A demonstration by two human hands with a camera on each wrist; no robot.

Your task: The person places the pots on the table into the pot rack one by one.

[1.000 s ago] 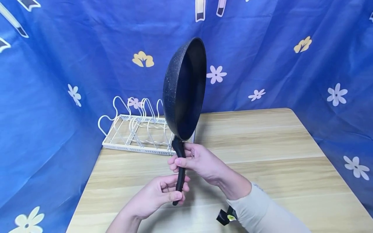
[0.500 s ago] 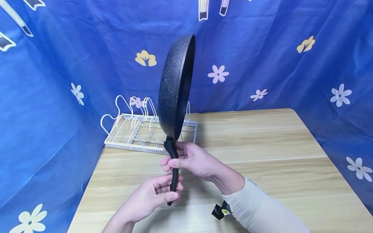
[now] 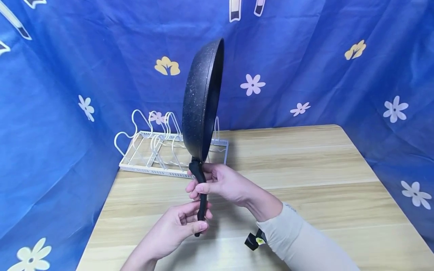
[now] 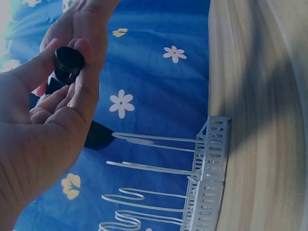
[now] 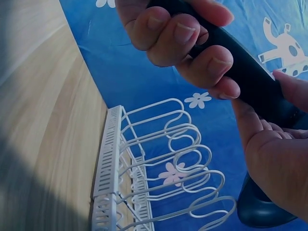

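Observation:
A black speckled frying pan (image 3: 196, 101) is held upright in the air, its handle pointing down and its hollow side turned to the right. My left hand (image 3: 176, 229) pinches the lower end of the handle (image 4: 70, 58) between thumb and fingers. Higher up, just below the pan body, my right hand (image 3: 220, 184) grips the same handle with its thumb on the near side. Behind the pan stands a white wire rack (image 3: 152, 171) with several upright loops; the pan and hands cover part of its right half.
The wooden table (image 3: 305, 177) spreads out to the right of the rack. A small black object with a yellow mark (image 3: 252, 241) shows by the right sleeve (image 3: 288, 233), which hides part of it. Blue patterned cloth (image 3: 288, 56) hangs behind and at both sides.
The pan has turned so that more of its speckled outside faces me and less of its inside shows. Pan and hands have shifted slightly left; both hands keep their hold.

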